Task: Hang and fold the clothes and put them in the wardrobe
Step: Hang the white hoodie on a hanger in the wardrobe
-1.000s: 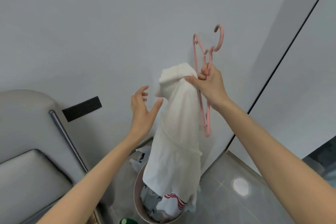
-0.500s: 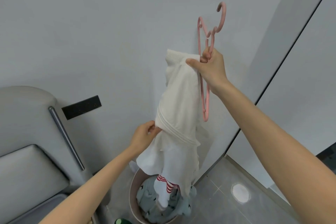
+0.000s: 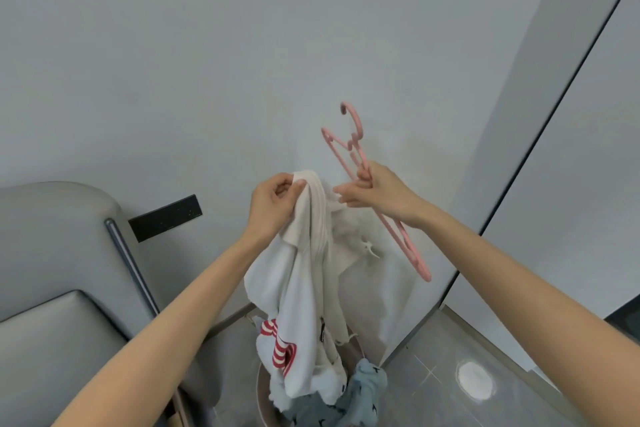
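A white garment (image 3: 304,291) with a red striped print low down hangs in front of me, its bottom reaching into a laundry basket. My left hand (image 3: 273,204) grips its top edge in a bunch. My right hand (image 3: 375,189) holds a pink plastic hanger (image 3: 401,236) by one arm, tilted, hook up and to the left, and its thumb and forefinger pinch the garment's edge just right of my left hand.
A round basket (image 3: 263,388) on the floor holds more clothes, among them a grey-blue patterned one (image 3: 363,392). A grey padded headboard (image 3: 52,288) fills the left, with a black switch panel (image 3: 165,217) on the wall. A grey wardrobe panel (image 3: 571,149) rises at the right.
My left hand let go of the garment's middle and rose to grip its top. My right hand came down, and the hanger tilted from upright to slanted.
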A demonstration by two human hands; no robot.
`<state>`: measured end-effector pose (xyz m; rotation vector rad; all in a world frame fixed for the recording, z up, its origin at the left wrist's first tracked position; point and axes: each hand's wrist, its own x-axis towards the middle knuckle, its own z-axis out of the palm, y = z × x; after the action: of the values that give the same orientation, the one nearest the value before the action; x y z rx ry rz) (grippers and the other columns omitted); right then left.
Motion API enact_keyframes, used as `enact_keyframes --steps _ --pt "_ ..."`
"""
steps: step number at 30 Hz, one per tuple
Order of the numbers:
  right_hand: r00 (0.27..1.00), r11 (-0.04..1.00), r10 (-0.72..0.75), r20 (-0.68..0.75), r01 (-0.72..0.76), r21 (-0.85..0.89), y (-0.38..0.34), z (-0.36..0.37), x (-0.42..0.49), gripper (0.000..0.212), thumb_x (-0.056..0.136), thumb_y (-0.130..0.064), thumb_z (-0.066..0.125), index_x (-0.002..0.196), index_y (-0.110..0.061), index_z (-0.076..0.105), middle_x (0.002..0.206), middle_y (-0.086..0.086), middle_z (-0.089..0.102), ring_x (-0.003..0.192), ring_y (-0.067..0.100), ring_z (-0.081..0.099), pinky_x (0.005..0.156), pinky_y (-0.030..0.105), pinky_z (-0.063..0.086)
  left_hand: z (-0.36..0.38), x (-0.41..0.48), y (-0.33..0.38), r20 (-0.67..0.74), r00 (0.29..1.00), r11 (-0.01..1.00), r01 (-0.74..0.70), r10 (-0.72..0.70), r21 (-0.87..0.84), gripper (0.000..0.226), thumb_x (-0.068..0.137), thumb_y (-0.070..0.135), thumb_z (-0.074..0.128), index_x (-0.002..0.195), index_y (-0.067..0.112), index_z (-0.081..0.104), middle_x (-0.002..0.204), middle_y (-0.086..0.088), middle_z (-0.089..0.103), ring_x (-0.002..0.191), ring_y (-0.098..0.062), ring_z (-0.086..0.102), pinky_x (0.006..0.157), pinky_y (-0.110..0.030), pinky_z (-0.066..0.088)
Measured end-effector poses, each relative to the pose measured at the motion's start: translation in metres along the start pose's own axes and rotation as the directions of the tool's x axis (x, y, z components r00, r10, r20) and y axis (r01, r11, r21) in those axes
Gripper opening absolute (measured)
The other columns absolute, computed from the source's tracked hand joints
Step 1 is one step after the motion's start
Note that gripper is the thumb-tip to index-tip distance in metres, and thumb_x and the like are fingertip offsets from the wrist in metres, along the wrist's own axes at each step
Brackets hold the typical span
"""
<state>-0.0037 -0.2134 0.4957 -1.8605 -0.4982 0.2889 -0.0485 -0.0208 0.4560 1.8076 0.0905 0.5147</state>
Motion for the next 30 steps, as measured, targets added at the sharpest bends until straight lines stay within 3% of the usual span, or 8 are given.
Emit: enact_keyframes --steps 4,7,10,15,20,25,28,30 --pt "0.999 1.000 0.014 -0.047 -0.013 0.017 0.019 0.023 -0.021 0.044 0.077 -0.015 0.078 0.095 -0.007 0.039 0.103 0.000 0.071 0.097 0.009 0.069 0.091 0.033 0.053 -0.002 0.013 0.007 0.033 0.997 0.995 0.071 -0.069 -0.069 0.018 0.091 0.018 0.061 0.082 0.002 0.063 0.069 -0.005 0.057 0.061 -0.010 0.050 0.059 -0.024 0.042" --pt "0.995 0.999 0.023 -0.096 -0.020 0.029 0.030 0.046 -0.031 0.055 0.072 -0.020 0.083 0.089 -0.030 0.031 0.115 0.001 0.064 0.101 0.010 0.065 0.086 0.027 0.054 -0.001 0.016 0.020 0.043 0.997 0.988 0.064 -0.059 -0.142 0.018 0.092 0.015 0.060 0.079 0.003 0.061 0.067 -0.005 0.053 0.054 -0.003 0.047 0.052 -0.016 0.039" --pt "0.979 0.996 0.040 -0.199 -0.023 0.089 0.038 0.062 -0.032 0.057 0.072 -0.019 0.083 0.096 -0.023 0.031 0.116 0.001 0.061 0.107 0.013 0.061 0.084 0.026 0.054 -0.002 0.018 0.036 0.080 0.996 0.981 0.048 -0.033 -0.189 0.020 0.092 0.014 0.060 0.089 -0.006 0.062 0.072 -0.008 0.052 0.053 0.000 0.046 0.050 -0.011 0.039" --pt "0.939 0.992 0.020 -0.345 0.025 0.127 0.036 0.073 -0.024 0.048 0.076 -0.011 0.077 0.083 -0.024 0.031 0.092 0.012 0.065 0.079 0.019 0.063 0.079 0.034 0.053 -0.015 0.028 0.054 0.082 0.995 0.985 -0.044 0.058 -0.165 0.019 0.092 0.016 0.060 0.086 -0.001 0.062 0.067 0.000 0.051 0.054 0.000 0.045 0.051 -0.012 0.036" --pt "0.950 0.984 -0.096 -0.296 0.134 0.113 0.002 0.061 -0.015 0.048 0.078 -0.002 0.074 0.080 -0.021 0.030 0.083 0.009 0.056 0.059 0.004 0.050 0.070 0.028 0.047 -0.036 0.046 0.046 -0.027 0.999 0.998 -0.026 0.024 -0.064 0.021 0.094 0.023 0.057 0.074 0.018 0.059 0.055 0.018 0.051 0.052 0.004 0.045 0.052 -0.011 0.036" --pt "0.927 0.973 -0.142 -0.348 0.195 0.124 -0.042 0.048 0.015 0.050 0.076 0.001 0.074 0.081 -0.019 0.029 0.087 0.020 0.057 0.070 0.018 0.059 0.076 0.048 0.053 -0.064 0.042 0.018 0.081 0.994 0.992 0.071 -0.080 0.107 0.028 0.097 0.035 0.049 0.122 0.024 0.055 0.105 0.009 0.058 0.092 -0.002 0.055 0.076 -0.016 0.041" --pt "0.908 0.967 -0.168 -0.384 0.227 0.114 -0.066 0.042 0.037 0.051 0.075 0.000 0.074 0.081 -0.020 0.028 0.085 0.019 0.061 0.077 0.024 0.061 0.077 0.050 0.053 -0.068 0.018 0.006 0.023 1.000 0.991 -0.014 0.011 0.135 0.032 0.094 0.034 0.054 0.125 0.026 0.048 0.105 0.012 0.053 0.093 0.004 0.052 0.072 -0.006 0.040" --pt "0.901 0.956 -0.180 -0.396 0.254 0.145 -0.081 0.036 0.048 0.051 0.076 0.001 0.073 0.080 -0.020 0.027 0.078 0.011 0.060 0.075 0.023 0.060 0.075 0.043 0.054 -0.063 0.003 -0.006 0.017 0.997 0.985 -0.078 0.076 0.157 0.030 0.090 0.033 0.060 0.116 0.026 0.049 0.103 0.004 0.054 0.091 -0.005 0.054 0.073 -0.012 0.043"
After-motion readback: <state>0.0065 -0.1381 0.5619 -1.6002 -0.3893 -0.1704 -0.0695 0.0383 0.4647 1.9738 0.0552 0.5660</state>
